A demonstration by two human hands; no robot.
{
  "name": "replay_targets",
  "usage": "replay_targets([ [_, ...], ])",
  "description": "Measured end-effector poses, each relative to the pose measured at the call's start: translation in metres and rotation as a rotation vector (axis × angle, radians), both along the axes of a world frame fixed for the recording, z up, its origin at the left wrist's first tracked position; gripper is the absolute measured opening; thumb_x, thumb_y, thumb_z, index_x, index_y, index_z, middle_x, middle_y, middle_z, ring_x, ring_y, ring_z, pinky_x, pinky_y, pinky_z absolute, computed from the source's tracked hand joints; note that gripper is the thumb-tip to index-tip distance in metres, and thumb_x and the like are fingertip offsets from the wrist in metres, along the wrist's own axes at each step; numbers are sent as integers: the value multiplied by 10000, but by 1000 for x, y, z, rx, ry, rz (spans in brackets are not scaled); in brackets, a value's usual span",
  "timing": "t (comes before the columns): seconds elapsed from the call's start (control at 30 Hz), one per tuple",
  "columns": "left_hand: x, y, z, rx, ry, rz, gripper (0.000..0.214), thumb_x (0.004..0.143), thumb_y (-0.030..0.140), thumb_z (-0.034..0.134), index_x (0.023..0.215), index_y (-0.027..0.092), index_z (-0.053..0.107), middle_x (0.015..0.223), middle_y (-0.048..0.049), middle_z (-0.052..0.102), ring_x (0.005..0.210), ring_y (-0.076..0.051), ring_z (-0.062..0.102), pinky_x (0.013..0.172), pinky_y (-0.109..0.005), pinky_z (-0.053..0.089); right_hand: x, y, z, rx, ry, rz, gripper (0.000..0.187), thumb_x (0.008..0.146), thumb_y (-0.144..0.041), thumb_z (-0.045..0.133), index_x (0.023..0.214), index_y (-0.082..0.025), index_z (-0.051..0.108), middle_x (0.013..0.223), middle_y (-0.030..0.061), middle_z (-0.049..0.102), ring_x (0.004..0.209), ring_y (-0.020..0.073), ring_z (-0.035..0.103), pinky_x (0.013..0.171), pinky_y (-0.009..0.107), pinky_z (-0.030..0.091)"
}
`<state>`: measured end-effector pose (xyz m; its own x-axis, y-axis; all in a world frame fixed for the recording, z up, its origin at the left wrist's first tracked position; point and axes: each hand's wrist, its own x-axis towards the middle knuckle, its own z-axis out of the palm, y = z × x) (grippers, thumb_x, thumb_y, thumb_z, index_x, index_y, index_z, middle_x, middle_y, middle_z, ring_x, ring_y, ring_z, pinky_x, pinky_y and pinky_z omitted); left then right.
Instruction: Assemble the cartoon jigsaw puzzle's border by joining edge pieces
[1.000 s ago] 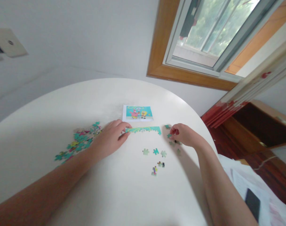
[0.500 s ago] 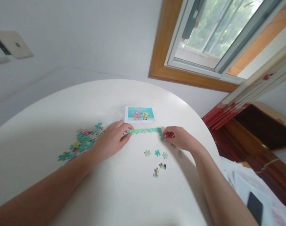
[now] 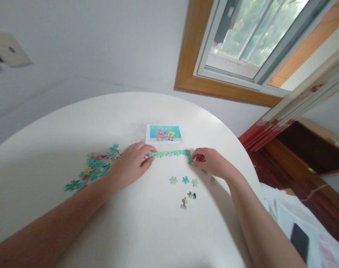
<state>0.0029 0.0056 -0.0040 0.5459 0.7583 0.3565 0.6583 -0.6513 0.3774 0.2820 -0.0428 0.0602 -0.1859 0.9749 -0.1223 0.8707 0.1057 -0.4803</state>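
A strip of joined teal puzzle pieces (image 3: 171, 153) lies on the round white table (image 3: 130, 227). My left hand (image 3: 132, 165) rests on the table with thumb and fingers pinching the strip's left end. My right hand (image 3: 210, 162) is closed in a pinch on a small teal puzzle piece (image 3: 190, 161) pressed against the strip's right end. Behind the strip lies a reference picture card (image 3: 164, 134) showing cartoon figures.
A heap of loose puzzle pieces (image 3: 93, 167) lies left of my left hand. Several single pieces (image 3: 186, 186) are scattered in front of the strip. A window (image 3: 242, 41) is beyond the table. Papers and a dark phone (image 3: 299, 240) lie at the lower right.
My right hand moved left from the loose pieces to the strip's right end, carrying a small teal piece. My left hand stayed on the strip's left end.
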Motion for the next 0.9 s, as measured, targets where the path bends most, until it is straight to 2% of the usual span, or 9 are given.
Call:
replay_targets([
  [0.33, -1, -1, 0, 7, 16, 4, 226, 901, 303, 455, 1051, 186, 579, 981, -67, 596, 932, -240, 565, 857, -390, 445, 5, -1, -1, 16, 13, -3, 162, 738, -115, 574, 852, -172, 674, 738, 27, 662, 648, 131, 570, 609, 240, 410],
  [0.5, -1, 0, -2, 7, 23, -1, 215, 899, 291, 462, 1050, 188, 575, 978, -66, 594, 929, -237, 564, 857, -387, 442, 6, 1, -3, 34, -36, 12, 170, 730, -103, 550, 793, -172, 692, 727, 33, 663, 641, 133, 564, 604, 240, 403],
  [0.73, -2, 1, -3, 29, 13, -7, 222, 899, 299, 461, 1054, 184, 570, 975, -66, 592, 921, -234, 569, 851, -384, 446, 4, 4, 0, 75, -84, 23, 234, 729, -71, 521, 800, -165, 723, 811, 57, 703, 705, 144, 599, 675, 243, 421],
  [0.8, -2, 1, -3, 25, 12, -9, 225, 901, 301, 457, 1056, 184, 571, 976, -66, 591, 919, -232, 572, 848, -382, 448, 11, 4, 5, 113, -81, -21, 220, 760, -106, 526, 817, -167, 730, 837, 58, 714, 728, 149, 608, 693, 244, 425],
  [0.9, -2, 1, -3, 15, 6, -7, 227, 898, 309, 458, 1045, 186, 579, 963, -64, 591, 911, -235, 575, 839, -383, 451, 30, 3, 13, 185, -142, -183, 211, 800, -172, 534, 841, -165, 740, 828, 61, 719, 736, 162, 613, 684, 251, 421],
])
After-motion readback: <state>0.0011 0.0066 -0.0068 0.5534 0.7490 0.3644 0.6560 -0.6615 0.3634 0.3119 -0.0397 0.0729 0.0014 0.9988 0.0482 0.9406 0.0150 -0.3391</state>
